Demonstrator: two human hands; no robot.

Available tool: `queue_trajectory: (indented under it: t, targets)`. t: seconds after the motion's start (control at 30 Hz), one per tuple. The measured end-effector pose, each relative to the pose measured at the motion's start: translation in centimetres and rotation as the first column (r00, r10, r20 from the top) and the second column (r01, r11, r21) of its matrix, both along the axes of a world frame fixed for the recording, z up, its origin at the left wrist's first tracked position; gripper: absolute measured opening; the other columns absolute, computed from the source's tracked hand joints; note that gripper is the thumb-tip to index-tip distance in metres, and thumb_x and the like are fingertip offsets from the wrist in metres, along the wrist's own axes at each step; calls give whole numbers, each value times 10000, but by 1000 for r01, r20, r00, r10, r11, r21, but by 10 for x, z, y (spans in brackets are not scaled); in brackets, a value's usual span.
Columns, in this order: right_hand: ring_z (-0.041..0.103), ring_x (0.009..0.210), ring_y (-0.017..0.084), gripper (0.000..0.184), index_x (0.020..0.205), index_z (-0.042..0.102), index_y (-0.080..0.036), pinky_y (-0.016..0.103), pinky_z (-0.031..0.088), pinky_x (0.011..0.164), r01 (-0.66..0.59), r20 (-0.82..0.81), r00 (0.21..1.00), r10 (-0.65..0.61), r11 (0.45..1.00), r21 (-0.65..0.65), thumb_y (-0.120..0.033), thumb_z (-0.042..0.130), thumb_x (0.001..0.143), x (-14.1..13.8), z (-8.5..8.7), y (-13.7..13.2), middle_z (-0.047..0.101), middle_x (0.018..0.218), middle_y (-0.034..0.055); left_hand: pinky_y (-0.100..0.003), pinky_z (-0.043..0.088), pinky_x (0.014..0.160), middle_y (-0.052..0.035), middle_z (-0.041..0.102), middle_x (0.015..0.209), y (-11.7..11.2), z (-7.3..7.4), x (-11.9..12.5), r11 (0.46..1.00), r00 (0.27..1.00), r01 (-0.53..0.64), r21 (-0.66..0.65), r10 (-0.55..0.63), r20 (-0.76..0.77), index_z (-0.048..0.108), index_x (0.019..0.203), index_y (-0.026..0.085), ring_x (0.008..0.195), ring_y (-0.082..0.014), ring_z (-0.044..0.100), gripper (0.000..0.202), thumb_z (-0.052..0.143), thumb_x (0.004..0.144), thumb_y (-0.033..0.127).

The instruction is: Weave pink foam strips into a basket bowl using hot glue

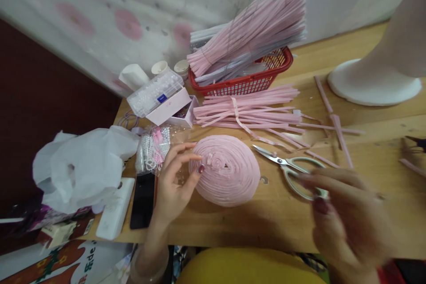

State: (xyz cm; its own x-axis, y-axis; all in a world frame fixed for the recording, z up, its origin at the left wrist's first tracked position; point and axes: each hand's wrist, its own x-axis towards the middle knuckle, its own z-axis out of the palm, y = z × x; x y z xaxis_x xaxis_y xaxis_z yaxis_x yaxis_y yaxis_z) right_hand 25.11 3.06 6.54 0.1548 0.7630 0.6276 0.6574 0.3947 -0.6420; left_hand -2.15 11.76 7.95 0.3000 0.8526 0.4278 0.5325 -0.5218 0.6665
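A round pink coiled disc (229, 173) of wound fuzzy stems lies on the wooden table (273, 217) in front of me. My left hand (175, 182) grips its left edge, with the thumb on the coil's top and the fingers curled over the rim. My right hand (346, 217) is at the lower right, smeared by motion. Its fingertips reach the handle loops of a pair of white-handled scissors (286, 166) lying just right of the coil. Whether it grips them is unclear.
A pile of loose pink stems (253, 113) lies behind the coil, and a red basket (246, 82) holds long pink bundles. Bead boxes (156, 93), a bead bag (153, 151), a white plastic bag (83, 164) and a black phone (143, 199) sit at left. A white stand base (372, 86) is far right.
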Motion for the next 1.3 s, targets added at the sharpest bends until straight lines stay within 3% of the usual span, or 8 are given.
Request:
queue_trajectory:
  t: [0.1,0.23,0.43,0.67,1.07,1.3]
  targets:
    - [596,1008,222,307,1267,574,-205,368,546,810,-272,151,949,277,961,-53,-154,541,966,-30,13,41,592,1096,96,-328,486,1034,-53,614,1212,-14,-6,8,989,999,-51,140,53,-12,628,1065,214,1188,-175,590,207,703,878,167]
    - [566,1045,237,310,1303,540,-196,393,543,824,-381,267,869,418,907,-179,-191,533,992,-52,20,70,556,1164,119,-370,486,1055,-98,573,1273,-26,-14,15,978,991,-69,198,89,-95,582,1171,189,1231,-203,558,287,671,900,159]
    - [555,1060,238,274,1304,531,-242,417,536,828,-379,301,839,453,884,-272,-223,496,1033,-50,12,72,543,1176,110,-425,482,1055,-143,516,1323,-24,-23,11,975,989,-29,222,60,-136,564,1177,166,1262,-256,522,275,654,918,187]
    - [534,1072,225,280,1297,550,-184,406,507,876,-396,346,818,460,886,-243,-183,522,1019,-45,11,73,528,1182,113,-472,472,1067,-151,487,1357,-26,-27,10,979,992,1,205,25,-126,544,1238,183,1276,-277,494,351,662,907,172]
    - [546,1059,231,316,1293,559,-213,402,523,838,-418,351,807,474,879,-228,-139,541,987,-41,11,75,536,1191,111,-503,463,1100,-164,441,1413,-25,-24,14,981,982,13,193,23,-185,534,1253,199,1322,-285,471,318,548,938,157]
    - [558,1053,231,310,1254,555,-207,390,522,839,-412,380,800,464,886,-213,-111,562,959,-42,15,75,537,1197,112,-545,463,1094,-170,435,1425,-26,-24,12,966,969,20,257,44,-241,532,1262,208,1340,-305,462,358,581,913,145]
